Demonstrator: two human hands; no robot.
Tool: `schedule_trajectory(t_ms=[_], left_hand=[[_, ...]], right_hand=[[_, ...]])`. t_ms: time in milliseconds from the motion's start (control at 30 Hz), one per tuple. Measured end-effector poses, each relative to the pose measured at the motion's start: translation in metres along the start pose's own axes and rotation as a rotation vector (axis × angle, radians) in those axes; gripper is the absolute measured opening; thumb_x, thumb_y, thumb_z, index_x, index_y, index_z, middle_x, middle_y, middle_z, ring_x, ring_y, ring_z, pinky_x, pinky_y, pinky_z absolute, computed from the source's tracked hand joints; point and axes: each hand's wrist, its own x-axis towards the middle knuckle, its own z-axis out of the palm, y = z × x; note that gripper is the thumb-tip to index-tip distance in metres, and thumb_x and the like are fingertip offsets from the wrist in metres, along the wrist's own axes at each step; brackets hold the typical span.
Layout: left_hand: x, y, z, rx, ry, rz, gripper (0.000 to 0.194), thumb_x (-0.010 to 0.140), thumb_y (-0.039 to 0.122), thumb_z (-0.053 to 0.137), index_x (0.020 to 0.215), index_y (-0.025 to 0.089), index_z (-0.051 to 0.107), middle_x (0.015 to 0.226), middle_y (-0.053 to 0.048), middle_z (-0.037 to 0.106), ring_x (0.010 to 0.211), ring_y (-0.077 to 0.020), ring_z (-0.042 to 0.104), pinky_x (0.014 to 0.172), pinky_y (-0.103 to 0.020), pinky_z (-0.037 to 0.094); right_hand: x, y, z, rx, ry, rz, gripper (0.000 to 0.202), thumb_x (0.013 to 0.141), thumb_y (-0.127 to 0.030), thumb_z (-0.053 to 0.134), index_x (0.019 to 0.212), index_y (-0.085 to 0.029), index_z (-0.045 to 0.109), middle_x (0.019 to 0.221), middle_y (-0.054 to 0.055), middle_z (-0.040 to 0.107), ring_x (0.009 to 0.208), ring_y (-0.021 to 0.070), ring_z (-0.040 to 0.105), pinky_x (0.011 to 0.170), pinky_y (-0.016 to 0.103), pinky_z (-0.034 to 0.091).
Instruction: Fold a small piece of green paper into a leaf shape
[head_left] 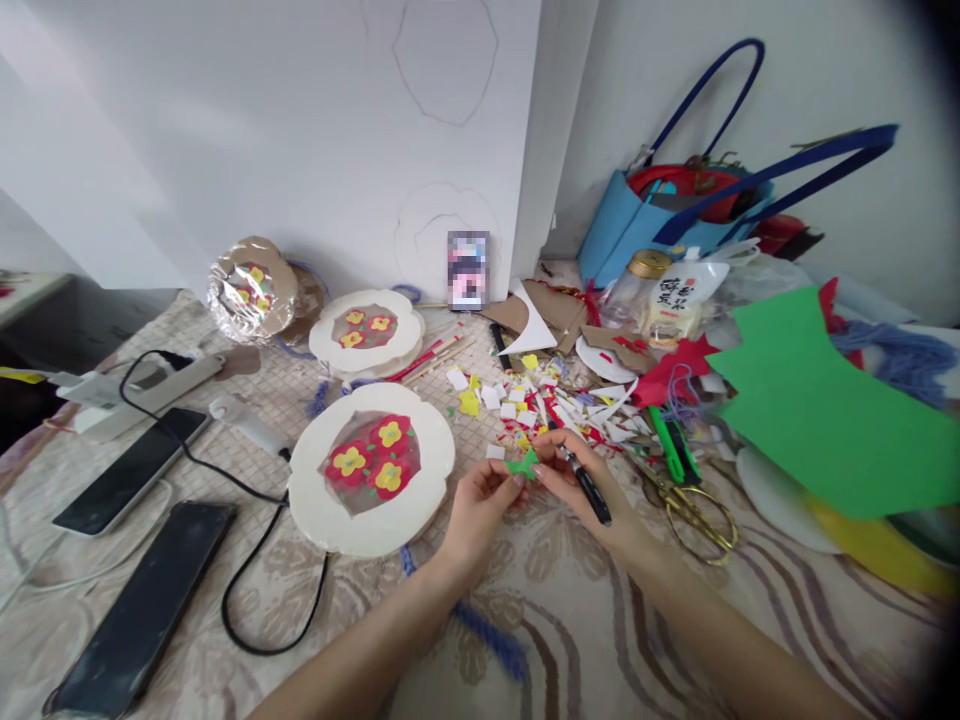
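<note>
A small green paper piece [523, 465] is pinched between my left hand [484, 500] and my right hand [574, 480]. My right hand also has a black marker [589, 487] lying across its fingers. Just beyond my hands is a scatter of white, yellow and red paper scraps [517, 405]. To the left of my left hand lies a white scalloped plate [307, 480] with red and yellow paper flowers [389, 475] at its middle. A second such plate [326, 335] lies behind it.
Gold-handled scissors [701, 525] and a green cutter [675, 445] lie right of my hands, near a large green sheet [832, 400]. Two dark phones [142, 610] and a power strip [150, 395] are at left. A blue bag [615, 225] stands at back right.
</note>
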Motion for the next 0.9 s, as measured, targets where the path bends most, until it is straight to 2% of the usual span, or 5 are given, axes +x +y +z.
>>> schedule_trajectory(t_ms=[200, 633, 900], left_hand=[[0.0, -0.003, 0.0, 0.007, 0.002, 0.008, 0.019, 0.072, 0.029, 0.068, 0.073, 0.014, 0.057, 0.063, 0.0, 0.061, 0.058, -0.01, 0.052, 0.061, -0.023, 0.04], [0.0, -0.004, 0.002, -0.007, 0.028, 0.034, 0.021, 0.067, 0.025, 0.072, 0.071, 0.014, 0.055, 0.059, 0.003, 0.056, 0.056, -0.0087, 0.047, 0.057, -0.021, 0.036], [0.0, -0.004, 0.002, 0.031, 0.025, 0.011, 0.022, 0.068, 0.028, 0.071, 0.07, 0.013, 0.055, 0.058, 0.002, 0.058, 0.054, -0.0089, 0.049, 0.057, -0.022, 0.037]], right_hand=[[-0.003, 0.005, 0.001, 0.048, 0.007, 0.015, 0.018, 0.08, -0.026, 0.056, 0.096, -0.023, 0.049, 0.084, 0.001, 0.058, 0.073, 0.0159, 0.059, 0.061, 0.026, 0.046], [-0.004, 0.011, 0.007, 0.124, 0.006, 0.035, 0.02, 0.078, -0.025, 0.057, 0.097, -0.024, 0.048, 0.085, 0.002, 0.058, 0.079, 0.0177, 0.059, 0.067, 0.028, 0.047], [-0.004, 0.014, 0.005, 0.074, 0.0, 0.003, 0.019, 0.08, -0.022, 0.056, 0.098, -0.024, 0.049, 0.084, 0.001, 0.058, 0.07, 0.0146, 0.057, 0.059, 0.024, 0.044]])
